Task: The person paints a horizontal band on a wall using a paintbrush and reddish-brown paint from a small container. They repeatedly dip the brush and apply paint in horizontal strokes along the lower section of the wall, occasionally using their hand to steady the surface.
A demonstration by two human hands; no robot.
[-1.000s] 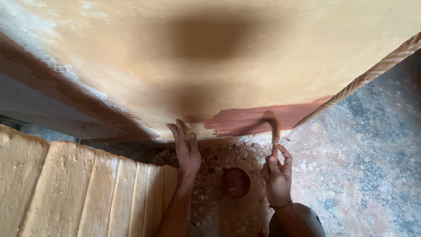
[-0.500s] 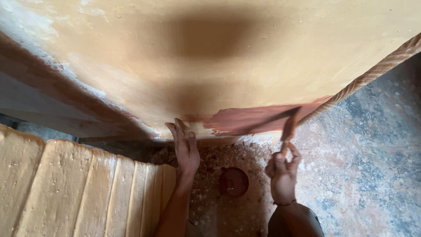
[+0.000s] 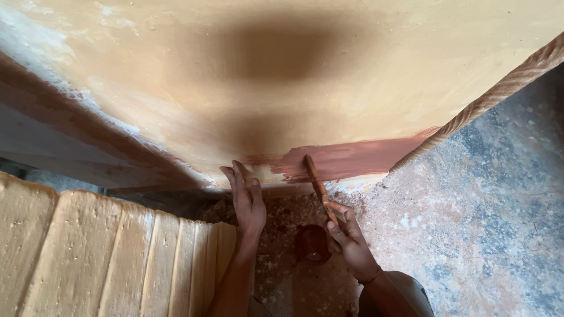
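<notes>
Slim reddish-brown paintbrush (image 3: 317,186), tilted near upright at lower centre, tip touching the red-brown painted strip (image 3: 352,159) just above.

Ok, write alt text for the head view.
A person's right hand holds a brush against a red-brown painted band along the bottom of a yellow wall. The left hand rests flat beside it, above a small dark pot on the speckled floor.

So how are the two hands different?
The left hand is open, with its fingers flat against the bottom of the yellow wall; the right hand is closed around a paintbrush. The left hand holds nothing, while the right hand's brush touches the reddish-brown stripe. The left hand sits higher, and the right hand is lower, beside the small dark pot. Both are bare and reach toward the wall's bottom edge.
</notes>
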